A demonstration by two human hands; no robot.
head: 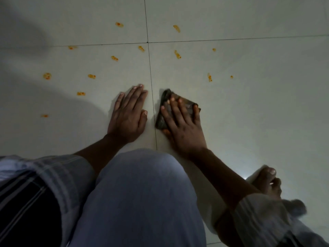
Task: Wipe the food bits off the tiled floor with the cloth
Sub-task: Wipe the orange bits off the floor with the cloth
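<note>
Both hands flat: right (183, 125) presses cloth (166, 102).

knee in pale trousers (140, 193) — below the fingers | bare foot (267, 182) — lower right of the fingers

1. Open tiled floor (258, 113) is seen ahead and right of the right hand (181, 125).
2. The leftward path is blocked by the left hand (128, 114), laid flat just beside.
3. Room behind is closed by a bent knee (142, 193) and bare foot (267, 182).
</note>
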